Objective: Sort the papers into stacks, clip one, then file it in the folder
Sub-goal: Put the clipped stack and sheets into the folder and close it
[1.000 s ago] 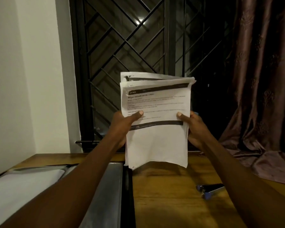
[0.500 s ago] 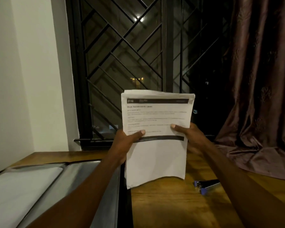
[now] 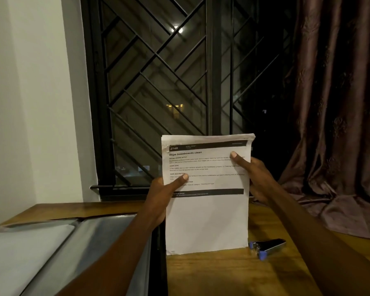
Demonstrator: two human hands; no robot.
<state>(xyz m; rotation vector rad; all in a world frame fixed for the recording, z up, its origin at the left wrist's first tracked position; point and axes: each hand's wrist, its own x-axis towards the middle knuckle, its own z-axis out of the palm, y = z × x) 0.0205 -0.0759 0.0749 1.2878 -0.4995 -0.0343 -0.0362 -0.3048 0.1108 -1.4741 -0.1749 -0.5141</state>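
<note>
A stack of white printed papers stands upright with its bottom edge resting on the wooden table. The top sheet is headed "Wipe baseboards clean". My left hand grips the stack's left edge, thumb on the front. My right hand grips the right edge higher up, thumb across the text. A binder clip with blue ends lies on the table just right of the stack's lower corner. An open grey folder lies flat at the left, with a white sheet in its left half.
A barred window stands straight behind the table. A brown curtain hangs at the right and pools on the table's far right corner. A white wall borders the left side.
The stack has come down from mid-air until its bottom edge touches the table, and its sheets are now squared together. My right thumb has shifted higher on the page.
</note>
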